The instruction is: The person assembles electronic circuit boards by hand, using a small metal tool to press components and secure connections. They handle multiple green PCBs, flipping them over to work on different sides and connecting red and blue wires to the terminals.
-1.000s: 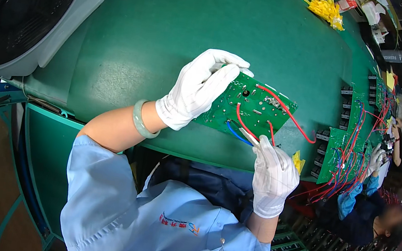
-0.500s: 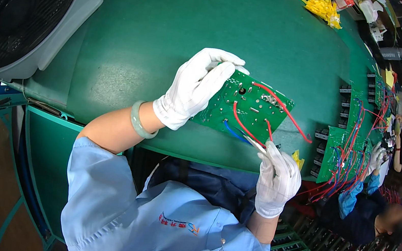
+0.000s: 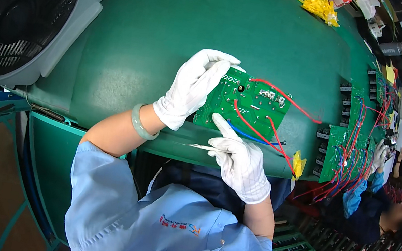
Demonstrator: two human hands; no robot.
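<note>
A green circuit board (image 3: 225, 98) is tilted up over the table, its soldered face showing. My gloved left hand (image 3: 193, 86) grips its left edge; the fingertips behind it are hidden. Three red wires (image 3: 287, 97) and a blue wire (image 3: 248, 134) run off the board toward the right. In my gloved right hand (image 3: 242, 167) is a pair of thin metal tweezers (image 3: 200, 147), tips pointing left below the board. The index finger of that hand is stretched out to the board's lower edge, near the root of the blue wire.
A grey fan (image 3: 68, 9) stands at the left on the green table (image 3: 149, 20). At the right lie several wired circuit boards (image 3: 334, 149), with a co-worker's gloved hand (image 3: 379, 155) beside them. A yellow piece (image 3: 298, 165) sits at the table's front edge; yellow strips (image 3: 322, 10) lie at the back.
My right hand has moved left, from the loose wire ends to the board's lower edge, and the tweezers now point left. The board is turned slightly; the lower wires hang farther right.
</note>
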